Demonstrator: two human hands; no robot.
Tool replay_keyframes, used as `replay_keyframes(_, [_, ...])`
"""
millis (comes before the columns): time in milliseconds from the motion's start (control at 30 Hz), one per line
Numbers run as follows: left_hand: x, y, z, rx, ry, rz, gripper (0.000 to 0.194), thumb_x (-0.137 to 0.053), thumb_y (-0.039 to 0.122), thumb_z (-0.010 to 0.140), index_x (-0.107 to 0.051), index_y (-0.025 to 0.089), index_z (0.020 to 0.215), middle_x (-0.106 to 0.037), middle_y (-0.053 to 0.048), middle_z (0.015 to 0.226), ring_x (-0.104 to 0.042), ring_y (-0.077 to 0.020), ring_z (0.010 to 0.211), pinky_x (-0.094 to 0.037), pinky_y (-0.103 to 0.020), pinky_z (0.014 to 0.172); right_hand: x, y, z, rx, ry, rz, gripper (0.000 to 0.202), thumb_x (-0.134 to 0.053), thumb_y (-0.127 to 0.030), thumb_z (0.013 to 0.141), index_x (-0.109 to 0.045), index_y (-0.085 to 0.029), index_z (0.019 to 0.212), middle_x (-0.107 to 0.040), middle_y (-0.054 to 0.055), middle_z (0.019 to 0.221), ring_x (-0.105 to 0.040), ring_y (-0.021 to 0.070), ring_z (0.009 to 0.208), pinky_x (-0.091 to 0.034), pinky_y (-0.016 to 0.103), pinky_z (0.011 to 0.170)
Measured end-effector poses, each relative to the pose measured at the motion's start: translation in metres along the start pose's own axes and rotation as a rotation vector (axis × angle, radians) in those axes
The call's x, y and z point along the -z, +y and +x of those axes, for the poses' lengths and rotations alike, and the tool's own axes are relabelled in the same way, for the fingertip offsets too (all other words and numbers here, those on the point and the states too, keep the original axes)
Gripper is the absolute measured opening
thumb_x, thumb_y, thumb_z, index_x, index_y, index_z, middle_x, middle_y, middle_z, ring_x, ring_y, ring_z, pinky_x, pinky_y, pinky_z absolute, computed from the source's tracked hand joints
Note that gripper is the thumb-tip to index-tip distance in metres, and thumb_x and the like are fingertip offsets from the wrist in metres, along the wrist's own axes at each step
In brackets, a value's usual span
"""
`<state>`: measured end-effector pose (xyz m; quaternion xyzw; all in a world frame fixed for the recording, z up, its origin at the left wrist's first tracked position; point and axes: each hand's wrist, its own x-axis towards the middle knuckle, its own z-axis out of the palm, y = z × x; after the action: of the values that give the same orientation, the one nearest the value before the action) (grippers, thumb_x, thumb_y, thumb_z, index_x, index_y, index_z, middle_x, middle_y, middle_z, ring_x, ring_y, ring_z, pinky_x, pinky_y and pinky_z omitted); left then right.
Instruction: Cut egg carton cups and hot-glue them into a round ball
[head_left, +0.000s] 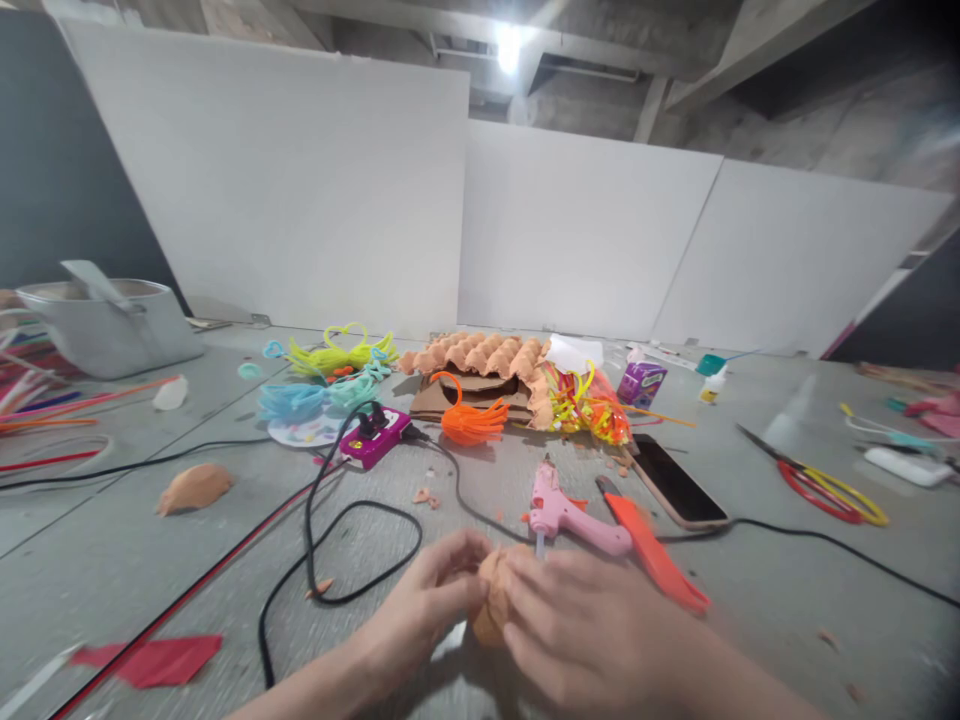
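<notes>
Gripping hands: left hand (442, 588) and right hand (581, 620) close together, both clamped on a tan piece (493, 602);
Tan piece: low in the middle, between the hands, partly covered by them;
Pink glue gun (553, 508): lying just beyond the right hand, an orange cutter (654, 548) beside it;
Egg tray (487, 354): farther back, behind an orange bundle of stems (472, 424)
</notes>
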<state>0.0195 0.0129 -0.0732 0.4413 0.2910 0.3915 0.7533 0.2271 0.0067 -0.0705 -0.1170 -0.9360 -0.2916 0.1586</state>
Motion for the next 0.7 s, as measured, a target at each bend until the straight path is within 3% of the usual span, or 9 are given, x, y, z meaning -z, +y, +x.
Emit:
replay_keyframes(167, [0.002, 0.0, 0.0, -0.01, -0.059, -0.084, 0.02, -0.071, 0.026, 0.077, -0.065, 0.015, 0.093, -0.065, -0.003, 0.088, -0.059, -0.0125, 0.08, -0.041, -0.023, 0.072, 0.007, 0.008, 0.001, -0.08, 0.191, 0.009, 0.021, -0.05, -0.017, 0.09, -0.059, -0.018, 0.109, -0.066, 0.005, 0.114, -0.051, 0.0218, 0.12, -0.033, 0.035, 0.105])
replay_keyframes(300, [0.003, 0.001, 0.001, -0.005, -0.088, -0.117, 0.019, -0.07, 0.023, 0.079, -0.065, 0.014, 0.095, -0.065, -0.004, 0.089, -0.06, -0.0122, 0.08, -0.041, -0.023, 0.072, 0.012, 0.011, 0.006, -0.097, 0.268, 0.031, 0.02, -0.045, -0.012, 0.092, -0.062, -0.015, 0.101, -0.069, 0.004, 0.105, -0.055, 0.0211, 0.114, -0.036, 0.034, 0.101])
replay_keyframes(500, [0.002, 0.001, 0.002, 0.017, -0.06, -0.11, 0.016, -0.069, 0.019, 0.076, -0.066, 0.014, 0.09, -0.064, -0.002, 0.082, -0.059, -0.011, 0.074, -0.042, -0.022, 0.069, 0.015, 0.012, 0.011, -0.068, 0.295, 0.027, 0.017, -0.047, -0.012, 0.092, -0.062, -0.013, 0.1, -0.071, 0.006, 0.101, -0.061, 0.0216, 0.105, -0.043, 0.034, 0.095])
replay_keyframes(700, [0.0, 0.001, -0.001, 0.019, -0.01, -0.098, 0.021, -0.075, 0.023, 0.067, -0.066, 0.016, 0.084, -0.064, 0.0, 0.079, -0.058, -0.0114, 0.074, -0.041, -0.022, 0.068, 0.016, 0.005, 0.012, -0.071, 0.218, 0.063, 0.019, -0.047, -0.013, 0.092, -0.061, -0.013, 0.103, -0.07, 0.008, 0.106, -0.06, 0.0229, 0.108, -0.046, 0.034, 0.094])
